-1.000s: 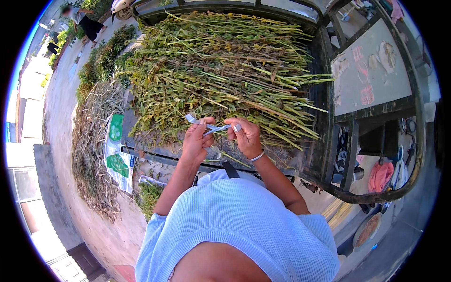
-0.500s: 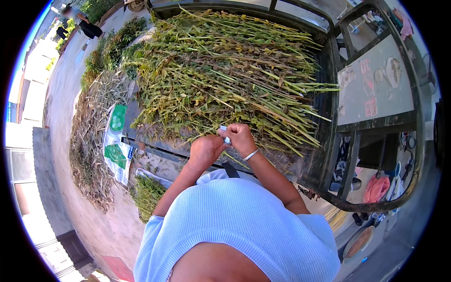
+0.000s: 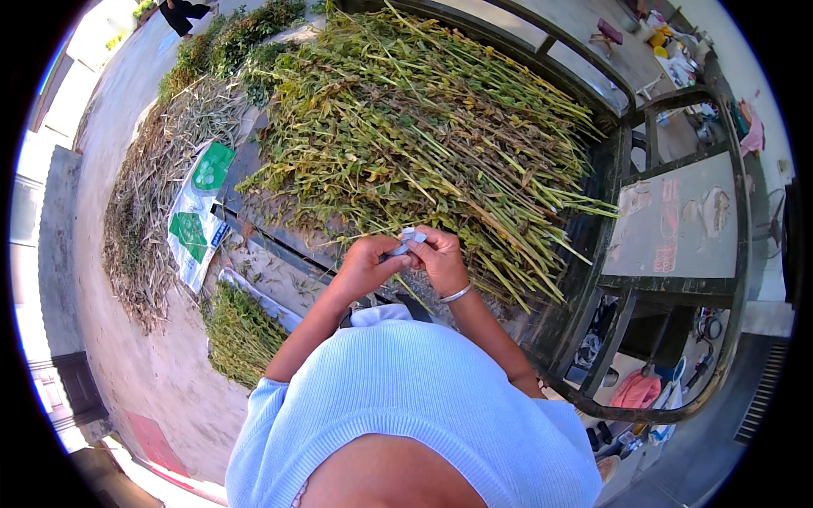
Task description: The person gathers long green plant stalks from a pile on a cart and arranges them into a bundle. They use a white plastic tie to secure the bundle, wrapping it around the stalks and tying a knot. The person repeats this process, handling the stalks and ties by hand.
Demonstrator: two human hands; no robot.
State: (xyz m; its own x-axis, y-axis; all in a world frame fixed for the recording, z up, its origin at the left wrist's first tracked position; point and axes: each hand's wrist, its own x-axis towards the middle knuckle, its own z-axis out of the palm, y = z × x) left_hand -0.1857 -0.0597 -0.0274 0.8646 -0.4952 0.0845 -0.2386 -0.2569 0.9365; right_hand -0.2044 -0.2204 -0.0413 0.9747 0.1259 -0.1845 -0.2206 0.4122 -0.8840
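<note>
Both hands meet just in front of the heaped plant stalks (image 3: 423,127) on the cart bed. The left hand (image 3: 366,264) and right hand (image 3: 440,258) pinch a small pale strip (image 3: 405,241) between their fingertips, its long axis running across from one hand to the other, equally near both.

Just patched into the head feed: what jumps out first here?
A big heap of green and yellowing plant stalks fills the dark cart bed at the top centre. Just below it, the left hand and right hand meet, pinching a small pale strip between them. At the left, a white and green sack lies on the ground beside dry stalks.
</note>
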